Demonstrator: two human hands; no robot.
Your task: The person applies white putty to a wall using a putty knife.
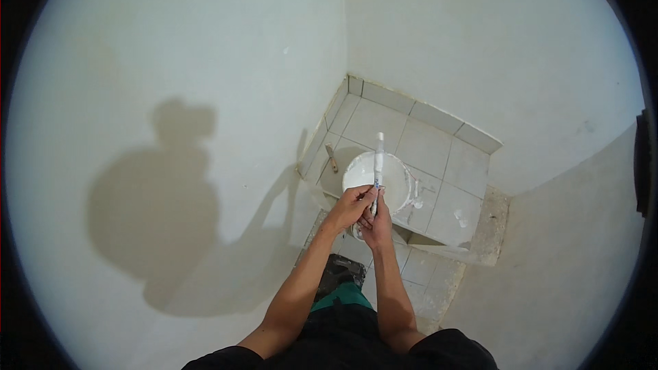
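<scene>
Slim white tube with a blue label (378, 164) is clasped by left hand (352, 205) and right hand (378, 223) together, over a round white plastic bucket (397, 175) on pale floor tiles (466, 164).

Your left hand (353, 204) and right hand (377, 223) grip a white stick (378, 162) above the white bucket (401, 179) on the tiled floor (428, 144).

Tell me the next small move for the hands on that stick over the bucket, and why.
Probably a slow stir. Both hands, the left hand and the right hand, clasp the near end of the white stick, which reaches out over the white bucket on the tiled floor. The bucket looks filled with something white.
</scene>
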